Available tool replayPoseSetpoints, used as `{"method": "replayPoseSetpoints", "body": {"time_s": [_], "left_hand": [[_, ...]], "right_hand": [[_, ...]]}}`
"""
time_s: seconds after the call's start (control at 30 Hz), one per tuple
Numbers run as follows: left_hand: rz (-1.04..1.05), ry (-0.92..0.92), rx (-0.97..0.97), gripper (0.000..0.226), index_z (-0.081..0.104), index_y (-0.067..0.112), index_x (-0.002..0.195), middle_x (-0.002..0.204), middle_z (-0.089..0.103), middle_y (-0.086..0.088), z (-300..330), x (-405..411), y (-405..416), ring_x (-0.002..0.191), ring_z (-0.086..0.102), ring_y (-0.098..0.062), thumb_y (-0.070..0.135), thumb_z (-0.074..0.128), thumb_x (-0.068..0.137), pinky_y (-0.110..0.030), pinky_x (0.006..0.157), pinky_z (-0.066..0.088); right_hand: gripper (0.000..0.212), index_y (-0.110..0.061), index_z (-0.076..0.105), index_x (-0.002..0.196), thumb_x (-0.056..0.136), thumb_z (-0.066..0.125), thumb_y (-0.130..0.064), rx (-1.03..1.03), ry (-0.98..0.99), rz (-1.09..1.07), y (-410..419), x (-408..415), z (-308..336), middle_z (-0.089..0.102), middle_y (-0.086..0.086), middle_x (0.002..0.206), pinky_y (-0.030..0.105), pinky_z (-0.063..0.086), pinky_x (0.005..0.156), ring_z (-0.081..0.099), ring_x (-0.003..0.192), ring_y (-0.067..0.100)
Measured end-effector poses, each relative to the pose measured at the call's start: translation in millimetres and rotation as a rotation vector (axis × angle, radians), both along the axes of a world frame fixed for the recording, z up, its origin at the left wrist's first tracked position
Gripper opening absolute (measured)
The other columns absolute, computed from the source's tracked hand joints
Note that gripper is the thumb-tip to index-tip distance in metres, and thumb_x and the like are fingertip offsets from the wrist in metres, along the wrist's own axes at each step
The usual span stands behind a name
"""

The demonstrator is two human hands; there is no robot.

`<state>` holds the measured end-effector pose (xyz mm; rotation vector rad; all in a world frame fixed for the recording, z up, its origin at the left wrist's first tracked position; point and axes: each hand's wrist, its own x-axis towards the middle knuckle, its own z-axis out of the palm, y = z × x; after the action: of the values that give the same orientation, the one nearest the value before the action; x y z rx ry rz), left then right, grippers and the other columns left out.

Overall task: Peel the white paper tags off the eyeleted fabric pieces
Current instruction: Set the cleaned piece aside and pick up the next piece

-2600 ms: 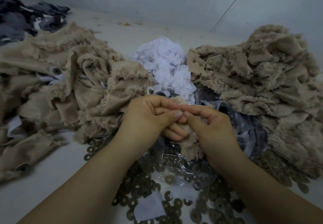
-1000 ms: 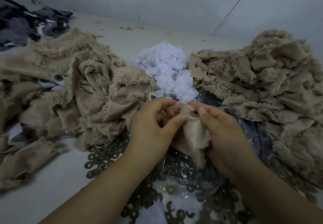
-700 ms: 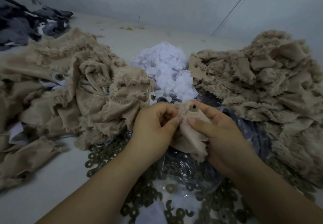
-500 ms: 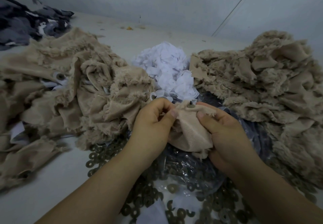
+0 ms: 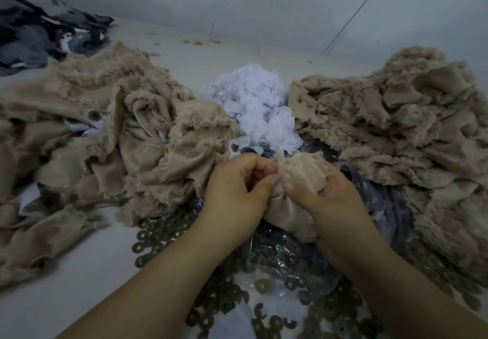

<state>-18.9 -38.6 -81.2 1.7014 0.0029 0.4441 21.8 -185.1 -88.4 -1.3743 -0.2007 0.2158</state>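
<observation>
Two hands are held together at the centre of the view over a light surface (image 5: 79, 272). The left hand (image 5: 235, 193) is curled nearly closed, with thumb and fingertips pinched at the edge of a beige fabric piece (image 5: 293, 196). The right hand (image 5: 330, 201) is wrapped around the same fabric piece, the thumb pressed on its front and the fingers hidden behind it. The fabric piece is bunched between both hands and raised just above a crumpled clear plastic bag (image 5: 280, 256). Whether a paper tag is caught between the left fingertips cannot be told. A heap of white paper tags (image 5: 253, 106) lies just beyond the hands, between two piles of the same furry beige fabric: a left pile (image 5: 105, 140) and a right pile (image 5: 396, 132). In the left pile, one eyelet with white paper around it (image 5: 93, 114) is visible. Another white tag with an eyelet (image 5: 235, 147) lies just above the left hand. Many dark metal rings (image 5: 163, 230) are scattered on the surface under and beside the forearms. Dark grey cloth (image 5: 39, 40) is bunched at the far left corner.
</observation>
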Motion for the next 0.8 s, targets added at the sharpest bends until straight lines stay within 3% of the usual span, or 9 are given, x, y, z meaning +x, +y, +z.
{"method": "replayPoseSetpoints", "body": {"time_s": [0.13,0.27,0.47,0.6,0.7,0.8], "left_hand": [[-0.007,-0.010,-0.058,0.016,0.067,0.016,0.076,0.058,0.061,0.004,2.5,-0.4,3.4,0.050,0.054,-0.006,0.006,0.070,0.088,-0.017,0.046,0.044],[-0.023,0.020,0.007,0.013,0.073,0.018,0.077,0.064,0.063,0.001,1.6,-1.3,4.1,0.057,0.054,-0.008,0.012,0.084,0.074,-0.023,0.056,0.050],[0.000,0.047,-0.118,0.025,0.067,0.015,0.066,0.050,0.057,0.011,0.8,1.5,8.1,0.045,0.049,0.003,0.004,0.066,0.089,-0.011,0.047,0.040],[-0.029,-0.024,0.004,0.014,0.068,0.019,0.078,0.070,0.064,-0.005,0.7,-1.6,3.0,0.064,0.056,-0.007,0.027,0.079,0.074,-0.030,0.057,0.051],[-0.037,-0.055,-0.003,0.012,0.069,0.016,0.073,0.065,0.064,-0.001,-0.4,-1.8,1.8,0.062,0.058,-0.009,0.013,0.079,0.080,-0.028,0.058,0.051],[-0.053,-0.006,-0.155,0.021,0.069,0.010,0.068,0.054,0.062,0.003,1.5,-1.3,3.8,0.052,0.056,-0.004,0.002,0.068,0.088,-0.018,0.052,0.047]], "right_hand": [[0.029,-0.005,0.063,0.124,0.095,0.058,-0.002,0.134,0.050,-0.009,-2.9,1.3,2.2,0.074,0.017,0.114,0.047,0.058,0.091,0.071,0.107,0.034],[0.031,-0.007,0.062,0.125,0.094,0.058,-0.003,0.165,0.068,0.001,-1.8,-0.3,2.9,0.073,0.017,0.114,0.050,0.058,0.091,0.071,0.106,0.036],[0.042,-0.010,0.064,0.120,0.079,0.067,-0.013,0.197,0.050,0.016,-0.4,-0.3,2.7,0.075,0.012,0.112,0.041,0.061,0.082,0.073,0.103,0.031],[0.042,-0.007,0.063,0.123,0.082,0.067,-0.016,0.149,0.011,0.031,-1.6,-1.1,1.9,0.074,0.014,0.113,0.041,0.061,0.083,0.073,0.103,0.032],[0.038,-0.010,0.063,0.122,0.085,0.068,-0.016,0.100,-0.007,0.020,-2.4,-1.8,1.1,0.075,0.011,0.112,0.043,0.060,0.085,0.073,0.103,0.031],[0.041,-0.011,0.061,0.126,0.086,0.069,-0.017,0.093,-0.015,0.014,-0.8,-2.8,0.5,0.074,0.010,0.115,0.044,0.060,0.086,0.072,0.105,0.029]]}}
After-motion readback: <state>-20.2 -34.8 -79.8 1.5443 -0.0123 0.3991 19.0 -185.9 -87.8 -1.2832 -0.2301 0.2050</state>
